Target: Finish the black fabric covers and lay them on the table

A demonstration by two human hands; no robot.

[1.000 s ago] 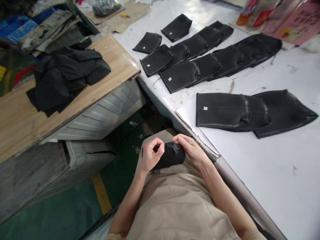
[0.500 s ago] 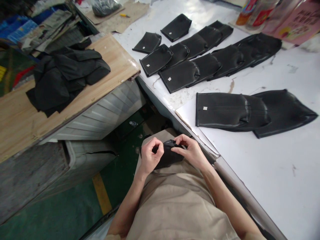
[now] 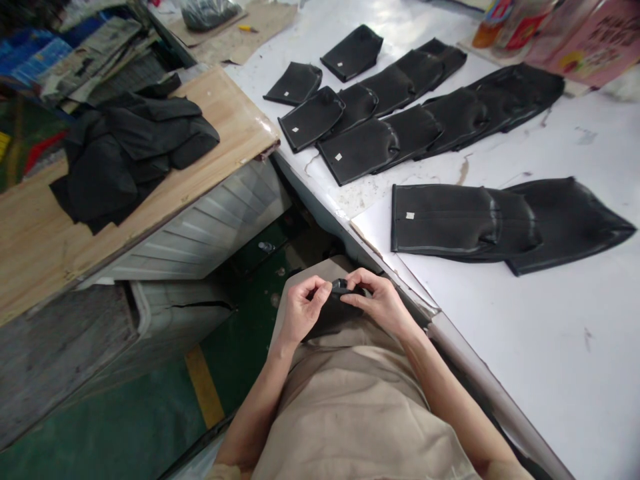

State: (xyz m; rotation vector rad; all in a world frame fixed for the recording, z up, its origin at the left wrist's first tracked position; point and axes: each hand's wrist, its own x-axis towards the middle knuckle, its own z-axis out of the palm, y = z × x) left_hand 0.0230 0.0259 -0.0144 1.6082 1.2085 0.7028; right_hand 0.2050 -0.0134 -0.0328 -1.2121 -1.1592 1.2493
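A black leather-like piece (image 3: 333, 315) lies across my lap, its upper edge raised between my hands. My left hand (image 3: 303, 308) pinches that edge with thumb and forefinger. From the other side, my right hand (image 3: 379, 301) grips the same edge, its thumb below and fingers above. The fingertips of both hands are close together. On the white table to the right lie overlapping black flat pieces (image 3: 440, 223), the front one bearing a small white sticker (image 3: 410, 215). Further rows of similar black pieces (image 3: 360, 150) lie beyond them.
A wooden board (image 3: 240, 113) at the left carries a heap of black cloth-like pieces (image 3: 135, 153). Bottles (image 3: 520, 30) and a pink box (image 3: 600, 43) stand at the table's back right. A yellow-handled tool (image 3: 249, 29) rests on cardboard. The white table's edge (image 3: 395, 267) runs close by my right arm.
My left hand has moved right and up, and its fingers now meet the edge of the black piece near my right fingertips. My right hand has hardly moved.
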